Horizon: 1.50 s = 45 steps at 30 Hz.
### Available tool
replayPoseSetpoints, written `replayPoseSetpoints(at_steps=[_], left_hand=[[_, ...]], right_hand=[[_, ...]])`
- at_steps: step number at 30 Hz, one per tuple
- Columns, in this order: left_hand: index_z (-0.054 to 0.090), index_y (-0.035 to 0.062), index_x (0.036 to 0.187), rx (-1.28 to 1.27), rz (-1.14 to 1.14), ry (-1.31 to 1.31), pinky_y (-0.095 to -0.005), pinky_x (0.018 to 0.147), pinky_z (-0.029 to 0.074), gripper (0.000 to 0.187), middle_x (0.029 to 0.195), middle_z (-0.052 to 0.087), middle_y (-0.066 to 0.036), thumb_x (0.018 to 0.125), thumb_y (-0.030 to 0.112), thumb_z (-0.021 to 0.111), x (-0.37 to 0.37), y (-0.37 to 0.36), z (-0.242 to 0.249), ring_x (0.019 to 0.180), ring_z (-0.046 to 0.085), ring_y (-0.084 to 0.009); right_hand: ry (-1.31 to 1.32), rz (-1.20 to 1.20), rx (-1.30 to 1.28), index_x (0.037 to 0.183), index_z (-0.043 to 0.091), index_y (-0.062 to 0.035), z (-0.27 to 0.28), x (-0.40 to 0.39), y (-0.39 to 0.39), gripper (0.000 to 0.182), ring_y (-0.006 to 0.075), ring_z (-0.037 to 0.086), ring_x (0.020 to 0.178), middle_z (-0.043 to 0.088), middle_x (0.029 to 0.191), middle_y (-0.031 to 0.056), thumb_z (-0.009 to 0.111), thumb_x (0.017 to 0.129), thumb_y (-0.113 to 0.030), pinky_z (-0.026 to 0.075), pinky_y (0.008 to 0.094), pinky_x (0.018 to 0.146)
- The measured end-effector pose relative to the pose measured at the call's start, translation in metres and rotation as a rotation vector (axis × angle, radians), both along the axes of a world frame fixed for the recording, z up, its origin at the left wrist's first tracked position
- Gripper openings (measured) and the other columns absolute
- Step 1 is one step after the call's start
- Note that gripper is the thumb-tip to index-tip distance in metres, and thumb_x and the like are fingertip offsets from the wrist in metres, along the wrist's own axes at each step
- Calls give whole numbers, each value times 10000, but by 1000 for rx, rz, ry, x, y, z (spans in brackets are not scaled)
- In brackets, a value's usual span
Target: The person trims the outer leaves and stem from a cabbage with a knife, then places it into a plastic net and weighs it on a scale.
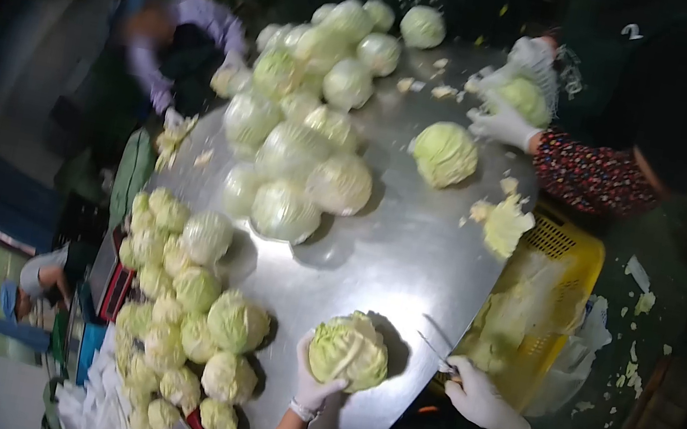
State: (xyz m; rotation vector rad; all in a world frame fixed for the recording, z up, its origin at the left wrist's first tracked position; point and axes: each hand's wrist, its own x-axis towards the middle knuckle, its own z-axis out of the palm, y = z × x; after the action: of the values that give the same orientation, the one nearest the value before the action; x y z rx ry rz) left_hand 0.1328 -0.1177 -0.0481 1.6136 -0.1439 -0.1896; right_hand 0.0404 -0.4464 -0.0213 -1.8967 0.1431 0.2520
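My left hand (316, 381), in a white glove, is wrapped round the side of a green cabbage (350, 351) at the near edge of the metal table (397, 251). The cabbage has its leafy outer ribs showing. In my gloved right hand (487, 403) is a knife (437, 352), its thin blade pointing up and left over the table's edge. A gap separates the blade from the cabbage. Left of my left hand lies a heap of unwrapped cabbages (238, 322).
Plastic-wrapped cabbages (284, 211) are piled mid-table. A yellow crate (575, 283) with leaves stands at the right edge, below loose trimmings (507, 225). Across the table, one person (586, 170) handles a bagged cabbage; another (201, 33) works at the far left. A single cabbage (444, 154) sits between.
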Motion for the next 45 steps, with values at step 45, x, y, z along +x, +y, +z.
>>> replayPoseSetpoints(at_steps=[45], left_hand=[[371, 13, 1367, 574, 570, -153, -413, 1141, 360, 879, 1371, 393, -146, 705, 164, 931, -143, 9, 29, 1306, 421, -260]], right_hand=[[151, 679, -146, 1574, 379, -119, 23, 31, 137, 520, 354, 668, 1099, 670, 1253, 200, 401, 1079, -279, 516, 406, 944]])
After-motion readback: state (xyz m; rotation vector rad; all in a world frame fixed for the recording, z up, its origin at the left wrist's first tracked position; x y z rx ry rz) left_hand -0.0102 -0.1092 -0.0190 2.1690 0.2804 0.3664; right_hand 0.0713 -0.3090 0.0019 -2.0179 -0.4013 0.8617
